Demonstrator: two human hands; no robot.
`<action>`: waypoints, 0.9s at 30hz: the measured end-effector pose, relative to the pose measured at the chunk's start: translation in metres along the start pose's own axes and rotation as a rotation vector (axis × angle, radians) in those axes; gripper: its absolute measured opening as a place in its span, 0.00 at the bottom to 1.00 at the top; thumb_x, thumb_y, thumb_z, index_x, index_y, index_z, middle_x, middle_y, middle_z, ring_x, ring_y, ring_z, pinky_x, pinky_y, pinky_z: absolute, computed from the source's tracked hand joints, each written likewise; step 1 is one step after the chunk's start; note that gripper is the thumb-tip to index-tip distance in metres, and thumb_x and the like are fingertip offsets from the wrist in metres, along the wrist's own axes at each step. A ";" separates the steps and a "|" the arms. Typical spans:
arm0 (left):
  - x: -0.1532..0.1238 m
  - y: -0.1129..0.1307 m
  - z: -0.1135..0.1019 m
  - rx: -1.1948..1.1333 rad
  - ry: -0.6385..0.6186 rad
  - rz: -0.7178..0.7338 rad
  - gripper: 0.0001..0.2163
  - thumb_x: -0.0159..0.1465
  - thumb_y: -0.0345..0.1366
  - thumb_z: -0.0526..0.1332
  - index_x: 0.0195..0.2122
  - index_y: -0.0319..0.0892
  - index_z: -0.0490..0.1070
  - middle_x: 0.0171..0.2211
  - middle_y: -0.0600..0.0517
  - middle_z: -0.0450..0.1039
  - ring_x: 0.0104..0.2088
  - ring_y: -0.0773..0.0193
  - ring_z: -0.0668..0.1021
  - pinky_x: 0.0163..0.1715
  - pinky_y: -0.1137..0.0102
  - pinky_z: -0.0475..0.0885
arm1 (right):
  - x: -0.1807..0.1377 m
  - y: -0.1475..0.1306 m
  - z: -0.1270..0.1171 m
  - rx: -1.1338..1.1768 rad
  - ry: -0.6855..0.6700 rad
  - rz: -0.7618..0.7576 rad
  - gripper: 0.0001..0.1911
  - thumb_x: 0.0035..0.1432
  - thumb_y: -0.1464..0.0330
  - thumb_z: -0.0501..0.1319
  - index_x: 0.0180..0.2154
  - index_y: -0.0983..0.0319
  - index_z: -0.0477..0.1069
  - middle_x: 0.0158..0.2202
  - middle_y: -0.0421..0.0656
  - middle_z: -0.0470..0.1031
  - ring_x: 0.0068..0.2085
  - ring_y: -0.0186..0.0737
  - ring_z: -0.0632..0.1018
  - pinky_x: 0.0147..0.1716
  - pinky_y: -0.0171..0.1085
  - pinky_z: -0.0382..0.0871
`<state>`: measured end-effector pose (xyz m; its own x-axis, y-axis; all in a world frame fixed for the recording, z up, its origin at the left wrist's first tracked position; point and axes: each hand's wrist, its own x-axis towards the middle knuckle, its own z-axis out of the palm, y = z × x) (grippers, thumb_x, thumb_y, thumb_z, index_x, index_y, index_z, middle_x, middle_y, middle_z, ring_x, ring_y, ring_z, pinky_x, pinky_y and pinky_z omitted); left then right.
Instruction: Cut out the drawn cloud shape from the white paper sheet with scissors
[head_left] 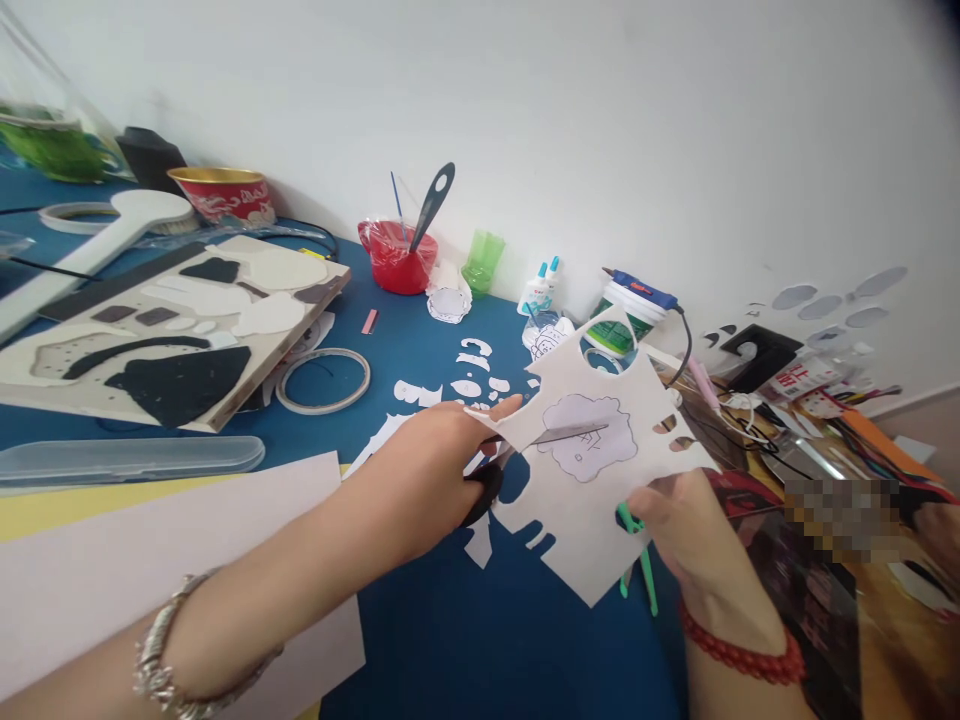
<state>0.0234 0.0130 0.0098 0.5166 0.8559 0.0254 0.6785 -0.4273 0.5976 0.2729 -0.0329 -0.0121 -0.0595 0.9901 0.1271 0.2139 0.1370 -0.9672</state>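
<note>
My left hand (435,470), wearing a silver bracelet, is closed on the black handle of a pair of scissors (574,435). Their blade lies across a cloud-shaped drawing with a few face-like lines on a white paper sheet (592,545). The sheet has several cut-out holes and notched edges. My right hand (682,520), with a red braided bracelet, pinches the sheet at its lower right. Close to those fingers shows a green plastic tool (649,580), partly hidden by the paper. Small white paper cutouts (472,350) lie on the blue table behind my left hand.
A board with black and white pieces (277,345) and a tape roll (364,380) lie left. A red cup (405,265), glue bottles (536,290) and a tub (630,315) stand along the wall. Another person's hand (941,535) is at the right edge.
</note>
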 end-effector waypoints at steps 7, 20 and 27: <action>-0.002 -0.001 -0.019 0.046 -0.184 0.023 0.13 0.53 0.24 0.56 0.34 0.46 0.76 0.40 0.50 0.79 0.37 0.58 0.78 0.32 0.71 0.70 | 0.005 -0.039 -0.040 0.041 0.030 -0.161 0.42 0.53 0.49 0.68 0.64 0.52 0.57 0.59 0.48 0.67 0.58 0.51 0.69 0.55 0.44 0.68; -0.009 0.004 -0.013 0.113 -0.197 0.007 0.28 0.60 0.28 0.57 0.62 0.54 0.63 0.47 0.45 0.77 0.47 0.50 0.78 0.44 0.61 0.73 | 0.022 -0.052 0.000 -0.368 -0.218 0.228 0.22 0.55 0.52 0.67 0.42 0.61 0.69 0.27 0.39 0.71 0.24 0.35 0.70 0.20 0.31 0.60; -0.009 -0.004 -0.003 0.206 -0.155 0.118 0.27 0.56 0.23 0.55 0.57 0.44 0.70 0.49 0.40 0.76 0.47 0.44 0.78 0.39 0.59 0.76 | 0.020 -0.041 0.011 -0.216 -0.265 0.229 0.18 0.57 0.55 0.67 0.38 0.63 0.76 0.35 0.45 0.78 0.38 0.45 0.78 0.35 0.38 0.74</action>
<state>0.0147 0.0081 0.0102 0.6615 0.7485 -0.0470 0.6924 -0.5854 0.4218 0.2519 -0.0193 0.0276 -0.2299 0.9574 -0.1747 0.4488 -0.0550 -0.8919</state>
